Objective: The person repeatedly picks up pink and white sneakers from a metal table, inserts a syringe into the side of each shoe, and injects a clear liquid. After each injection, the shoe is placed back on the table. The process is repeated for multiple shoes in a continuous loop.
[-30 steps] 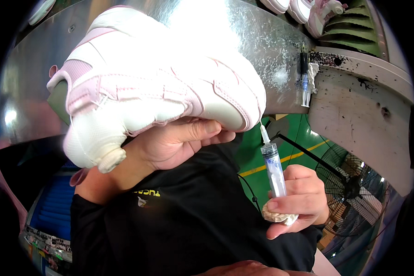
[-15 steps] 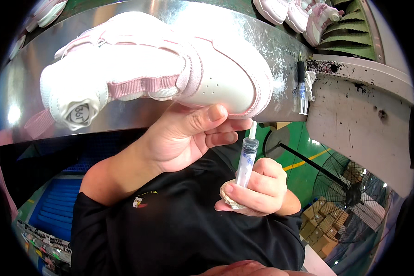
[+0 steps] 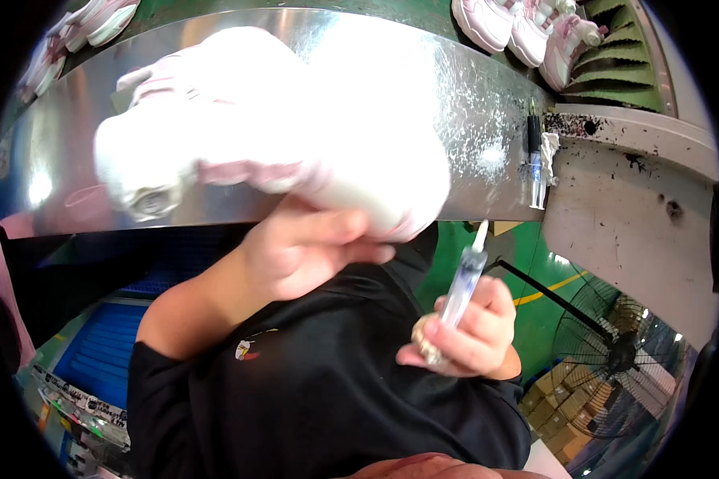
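Note:
A white sneaker point(image 3: 295, 136) with pink trim, blurred by motion, is at the near edge of the metal bench. My left hand point(image 3: 307, 247) grips its near side by the toe, thumb on the upper; whether the shoe touches the bench I cannot tell. Just right of the toe, my right hand point(image 3: 479, 327) is closed around a clear syringe point(image 3: 465, 279) with bluish stains, its white tip pointing up and apart from the shoe. A crumpled whitish wad point(image 3: 426, 342) is held in the same hand, at the syringe's lower end.
On the metal bench point(image 3: 56, 152), by its right end, lie another syringe point(image 3: 535, 168) and crumpled white tissue point(image 3: 550, 156). More sneakers point(image 3: 527, 36) stand beyond, beside green flaps point(image 3: 623, 64). A stained grey panel point(image 3: 615, 176) borders the right; below are a black fan point(image 3: 615, 351) and cartons point(image 3: 563, 399).
The sneaker has tipped, its toe swinging left and toward me in my left hand. My right hand has moved right and slightly down with the syringe, widening the gap to the shoe.

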Demonstrator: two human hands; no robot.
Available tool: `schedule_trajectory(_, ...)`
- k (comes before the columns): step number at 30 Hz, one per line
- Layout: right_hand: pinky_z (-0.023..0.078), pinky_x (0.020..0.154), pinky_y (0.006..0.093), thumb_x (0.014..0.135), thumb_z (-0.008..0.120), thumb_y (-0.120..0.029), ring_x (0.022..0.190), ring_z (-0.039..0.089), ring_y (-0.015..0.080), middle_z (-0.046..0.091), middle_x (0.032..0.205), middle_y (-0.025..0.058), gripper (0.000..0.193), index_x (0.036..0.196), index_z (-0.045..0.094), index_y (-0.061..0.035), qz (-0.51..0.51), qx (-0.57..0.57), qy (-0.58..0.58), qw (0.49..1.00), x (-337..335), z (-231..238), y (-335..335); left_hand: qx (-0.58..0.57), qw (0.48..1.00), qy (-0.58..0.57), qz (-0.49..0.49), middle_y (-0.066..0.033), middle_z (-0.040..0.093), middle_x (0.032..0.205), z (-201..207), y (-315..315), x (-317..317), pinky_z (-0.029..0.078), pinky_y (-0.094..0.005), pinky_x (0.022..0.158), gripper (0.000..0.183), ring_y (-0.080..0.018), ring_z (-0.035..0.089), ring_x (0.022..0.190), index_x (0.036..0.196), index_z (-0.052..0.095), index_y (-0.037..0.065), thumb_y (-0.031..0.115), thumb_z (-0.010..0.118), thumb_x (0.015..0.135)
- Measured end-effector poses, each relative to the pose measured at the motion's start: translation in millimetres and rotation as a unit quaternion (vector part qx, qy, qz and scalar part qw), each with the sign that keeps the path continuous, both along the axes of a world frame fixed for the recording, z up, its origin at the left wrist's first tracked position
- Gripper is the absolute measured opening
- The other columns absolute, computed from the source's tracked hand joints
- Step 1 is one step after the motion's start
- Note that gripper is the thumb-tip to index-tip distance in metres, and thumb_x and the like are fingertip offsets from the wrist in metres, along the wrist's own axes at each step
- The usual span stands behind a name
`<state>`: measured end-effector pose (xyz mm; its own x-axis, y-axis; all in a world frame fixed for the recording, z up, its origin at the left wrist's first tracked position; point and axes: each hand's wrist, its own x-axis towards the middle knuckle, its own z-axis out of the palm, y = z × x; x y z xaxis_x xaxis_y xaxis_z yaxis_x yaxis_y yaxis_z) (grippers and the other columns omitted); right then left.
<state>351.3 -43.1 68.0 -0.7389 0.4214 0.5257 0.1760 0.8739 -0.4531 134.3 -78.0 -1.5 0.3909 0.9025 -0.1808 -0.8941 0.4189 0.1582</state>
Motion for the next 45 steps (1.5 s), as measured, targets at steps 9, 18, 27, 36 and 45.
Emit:
schedule_trajectory(9, 0.037, 0.069, 0.0323, 0.063, 0.077, -0.028, 0.071, 0.044, 0.023, 0.056, 0.077, 0.0013, 0.043, 0.101, 0.064, -0.0109, -0.134, -0.005, -0.047, 0.99, 14, -72, 64, -0.134, 0.892, 0.414, 0.119, -0.017, 0.051, 0.124, 23, -94, -90, 0.044, -0.0388, 0.096, 0.085, -0.0278, 0.055, 0.11, 0.134, 0.031, -0.006, 0.023, 0.073, 0.066)
schedule_trajectory(18, 0.04, 0.072, 0.0357, 0.061, 0.075, -0.029, 0.078, 0.046, 0.0255, 0.058, 0.083, 0.0035, 0.047, 0.102, 0.064, -0.0103, -0.175, -0.054, -0.039, 0.982, 12, -73, 79, 0.041, 0.858, 0.508, 0.064, -0.0147, 0.056, 0.116, 10, 129, -105, 0.048, -0.037, 0.091, 0.048, -0.0223, 0.058, 0.104, 0.124, 0.043, -0.006, 0.014, 0.06, 0.083)
schedule_trajectory(27, 0.037, 0.074, 0.0369, 0.06, 0.075, -0.027, 0.077, 0.045, 0.0273, 0.058, 0.083, 0.0056, 0.047, 0.102, 0.065, -0.0083, -0.179, -0.062, -0.05, 0.981, 7, -72, 82, 0.067, 0.645, 0.759, -0.058, -0.0134, 0.065, 0.074, -6, 274, -62, 0.052, -0.0284, 0.062, 0.055, -0.0167, 0.062, 0.064, 0.104, 0.061, -0.005, 0.048, 0.055, 0.088)
schedule_trajectory(36, 0.037, 0.076, 0.0372, 0.064, 0.073, -0.025, 0.082, 0.045, 0.0282, 0.06, 0.089, 0.01, 0.048, 0.105, 0.061, -0.004, -0.167, -0.088, -0.032, 0.982, 7, -76, 77, -0.01, 0.627, 0.661, 0.411, -0.0103, 0.057, 0.093, -16, 112, -230, 0.048, -0.0265, 0.067, 0.027, -0.0158, 0.06, 0.078, 0.102, 0.045, 0.001, 0.012, 0.063, 0.085)
schedule_trajectory(45, 0.038, 0.076, 0.0364, 0.066, 0.073, -0.025, 0.082, 0.045, 0.0273, 0.059, 0.088, 0.0094, 0.047, 0.106, 0.061, -0.0022, -0.163, -0.076, -0.022, 0.983, 3, -78, 73, 0.041, 0.538, 0.736, 0.409, -0.0148, 0.047, 0.128, -22, 132, -293, 0.044, -0.0329, 0.094, 0.088, -0.0214, 0.049, 0.115, 0.14, 0.021, 0.006, 0.001, 0.075, 0.07)
